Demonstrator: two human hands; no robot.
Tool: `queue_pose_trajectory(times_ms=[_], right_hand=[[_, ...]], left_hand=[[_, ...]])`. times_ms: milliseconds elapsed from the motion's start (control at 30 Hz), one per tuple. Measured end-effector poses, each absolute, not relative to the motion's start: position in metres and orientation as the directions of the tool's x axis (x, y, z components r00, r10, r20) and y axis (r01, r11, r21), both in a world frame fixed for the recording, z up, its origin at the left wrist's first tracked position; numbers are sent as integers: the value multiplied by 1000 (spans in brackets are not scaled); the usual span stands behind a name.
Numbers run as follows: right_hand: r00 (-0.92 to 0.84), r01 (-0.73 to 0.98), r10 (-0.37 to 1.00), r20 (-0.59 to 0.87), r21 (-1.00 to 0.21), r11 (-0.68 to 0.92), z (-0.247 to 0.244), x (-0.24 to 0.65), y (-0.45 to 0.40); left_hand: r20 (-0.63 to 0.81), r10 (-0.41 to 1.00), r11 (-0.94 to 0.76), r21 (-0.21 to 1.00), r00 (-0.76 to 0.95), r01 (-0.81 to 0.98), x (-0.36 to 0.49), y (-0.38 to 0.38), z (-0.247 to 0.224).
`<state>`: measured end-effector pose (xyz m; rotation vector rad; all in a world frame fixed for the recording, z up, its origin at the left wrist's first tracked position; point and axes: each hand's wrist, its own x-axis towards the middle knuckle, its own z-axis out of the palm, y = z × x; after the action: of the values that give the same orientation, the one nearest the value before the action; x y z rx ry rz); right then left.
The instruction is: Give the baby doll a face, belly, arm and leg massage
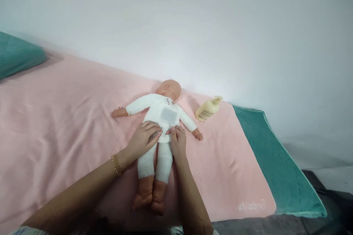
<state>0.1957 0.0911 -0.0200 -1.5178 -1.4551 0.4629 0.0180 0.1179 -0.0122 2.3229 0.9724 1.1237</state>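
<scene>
Pretty soft, cool light here, can't tell exactly where it's coming from. Brightest patch is on the wall (190, 55) just above the doll (165, 115), fading to duller grey toward the corners. Shadows are faint and fuzzy, like the one left of the bottle (206, 111). Bottom right goes really dark. Everything's a bit soft, the bottle's print is mush, and the arms (82, 187) look stretched toward the bottom edge.
</scene>
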Motion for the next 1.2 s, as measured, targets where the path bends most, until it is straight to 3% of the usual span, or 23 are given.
queue_pose_trajectory(times_ms=[167,300,700,1200], right_hand=[[284,490,861,421,-836,247,-20,193,87],[281,490,837,469,-820,295,-21,192,83],[224,526,896,384,-821,220,-22,193,90],[264,476,835,483,-818,323,-27,195,87]], left_hand=[[624,679,-734,566,387,376,16,112,-11],[587,706,-708,569,397,418,16,112,-10],[470,768,-639,600,435,481,18,120,-13],[501,765,-644,599,404,477,17,116,-12]])
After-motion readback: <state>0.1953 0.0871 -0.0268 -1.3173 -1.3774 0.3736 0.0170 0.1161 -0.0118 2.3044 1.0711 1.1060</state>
